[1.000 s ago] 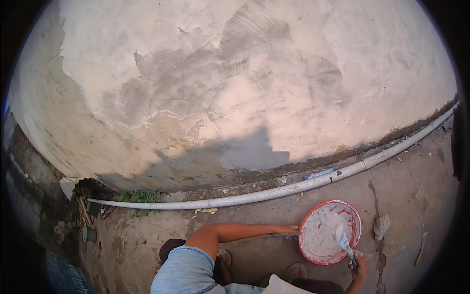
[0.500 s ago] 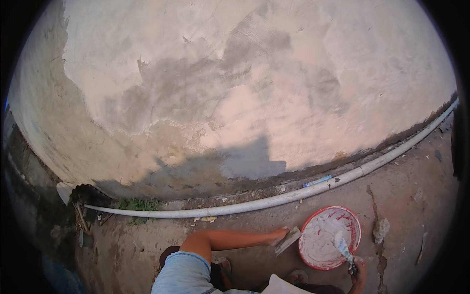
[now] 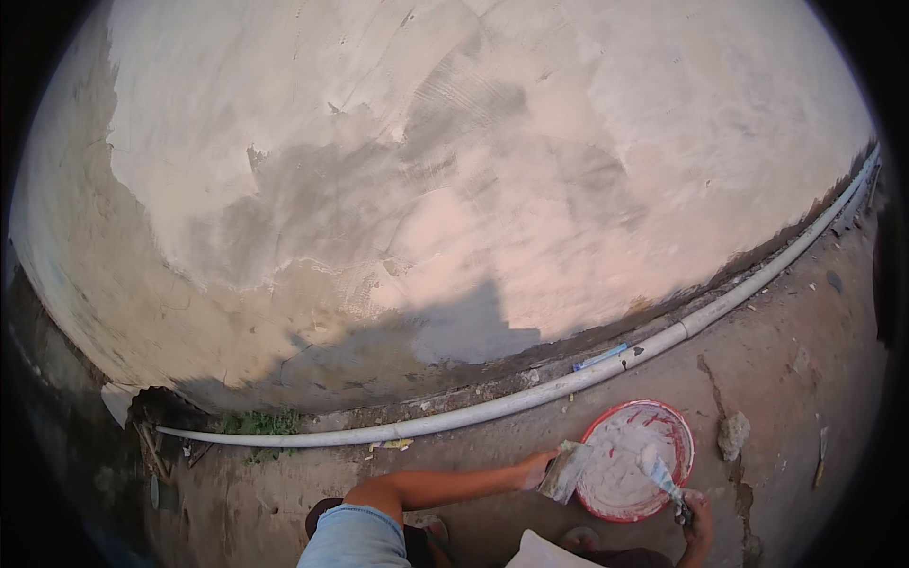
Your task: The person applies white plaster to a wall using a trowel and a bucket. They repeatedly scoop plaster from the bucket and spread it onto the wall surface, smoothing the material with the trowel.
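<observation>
My left hand is closed on a flat plastering trowel, its broad face tilted up beside the left rim of a red basin. Pale wet plaster fills much of the basin and smears its inner wall. At the basin's right side, my right hand is wrapped round the handle of a putty knife. The knife's blade dips into the plaster, with a white lump on it.
A wall with patchy pale coating rises ahead. A white pipe runs along its foot, with a blue packet behind it. A stone lies beside a ground crack, right of the basin; another thin tool lies farther right.
The trowel in my left hand has turned to show more of its face and now sits closer to the basin's rim. My view has shifted slightly; the putty knife stays in the plaster.
</observation>
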The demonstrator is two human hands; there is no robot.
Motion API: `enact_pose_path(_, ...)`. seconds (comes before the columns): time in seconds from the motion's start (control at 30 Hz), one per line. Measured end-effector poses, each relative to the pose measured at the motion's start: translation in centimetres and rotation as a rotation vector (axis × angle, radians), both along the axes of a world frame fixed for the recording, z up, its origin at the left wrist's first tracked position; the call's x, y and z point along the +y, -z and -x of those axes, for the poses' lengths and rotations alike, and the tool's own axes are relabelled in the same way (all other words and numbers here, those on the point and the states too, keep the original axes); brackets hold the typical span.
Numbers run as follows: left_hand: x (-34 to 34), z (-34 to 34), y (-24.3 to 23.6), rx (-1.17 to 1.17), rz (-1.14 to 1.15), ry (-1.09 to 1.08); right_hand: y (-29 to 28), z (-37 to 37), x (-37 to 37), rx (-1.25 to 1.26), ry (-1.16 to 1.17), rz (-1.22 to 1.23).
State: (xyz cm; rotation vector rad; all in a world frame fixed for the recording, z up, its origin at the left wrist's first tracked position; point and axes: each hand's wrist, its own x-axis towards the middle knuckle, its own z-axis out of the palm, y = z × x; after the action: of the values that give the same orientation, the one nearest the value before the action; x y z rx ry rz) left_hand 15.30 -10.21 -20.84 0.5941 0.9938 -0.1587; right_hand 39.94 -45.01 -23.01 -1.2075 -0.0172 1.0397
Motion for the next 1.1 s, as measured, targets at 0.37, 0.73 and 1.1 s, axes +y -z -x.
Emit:
enact_pose_path(0.37,-1.1,-0.7,-3.4,-0.182,-0.253,0.133,-0.4,-0.2,0.2,-0.016,-0.011,-0.018)
enact_pose_path(0.73,0.0,-0.6,-2.6,-0.212,-0.209,0.07,-3.5,0.7,1.2,-0.017,-0.033,-0.036)
enact_pose_path(1.1,1.5,-2.6,-6.5,-0.288,-0.229,-0.105,-4.6,0.4,0.5,-0.035,-0.102,0.057)
